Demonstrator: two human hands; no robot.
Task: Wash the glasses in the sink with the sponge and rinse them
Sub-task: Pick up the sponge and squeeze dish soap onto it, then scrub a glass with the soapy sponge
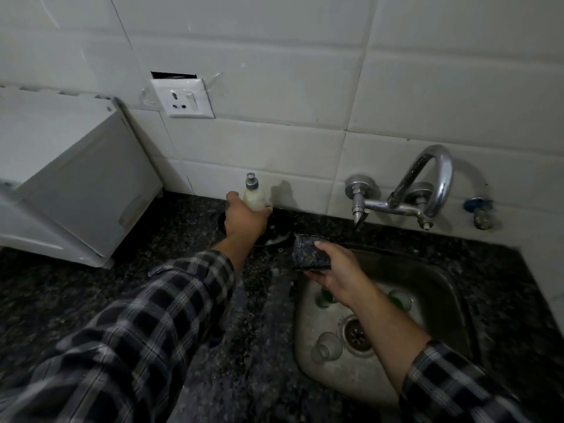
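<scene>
Clear small glass (326, 348) lay on its side by the drain of the steel sink (439, 303); two green-tinted glasses (399, 299) sat behind. Judged light, wet-slick, fragile: grip round the wall. Right hand (335, 271) held the dark soft sponge (311, 253) above the sink; left hand (244, 216) gripped the pale pump soap bottle (254, 195) over the black granite desk (183, 227).

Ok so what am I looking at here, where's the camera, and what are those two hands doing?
There is no machine here. This is one picture from a camera worn on a person's head, looking down at their own arms. The left hand grips a soap bottle at the back of the dark counter. The right hand holds a dark sponge over the steel sink. In the sink are a green-tinted glass partly behind the wrist, a second green-tinted glass, and a clear glass near the drain.
</scene>
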